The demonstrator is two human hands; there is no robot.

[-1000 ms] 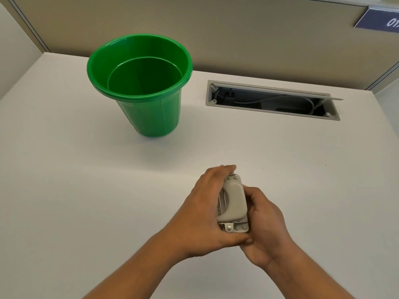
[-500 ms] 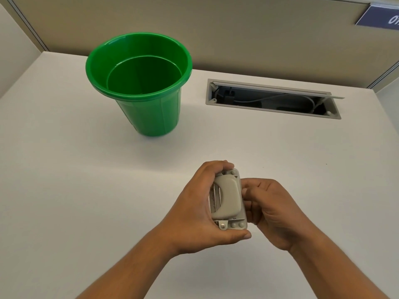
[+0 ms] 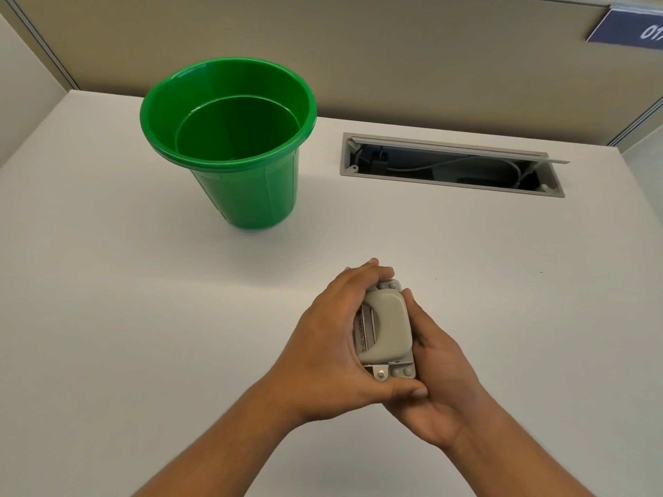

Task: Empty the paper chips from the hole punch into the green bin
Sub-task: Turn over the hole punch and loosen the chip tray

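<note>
A small grey hole punch (image 3: 385, 326) is held between both hands near the front middle of the white desk (image 3: 107, 317). My left hand (image 3: 330, 338) wraps its left side, fingers over the far end and thumb under the near end. My right hand (image 3: 434, 382) presses against its right side and cups it from below. The green bin (image 3: 229, 138) stands upright at the back left, well apart from the hands. No paper chips show inside it. The punch's underside is hidden.
An open grey cable slot (image 3: 452, 166) with wires inside is sunk into the desk at the back right. A beige partition wall (image 3: 358, 48) runs along the back edge, with a blue sign (image 3: 631, 28) at the top right.
Half a second ago my right hand was drawn slightly away with curled fingers; now it lies flat against the punch's right side again. The punch stays in my left hand.
</note>
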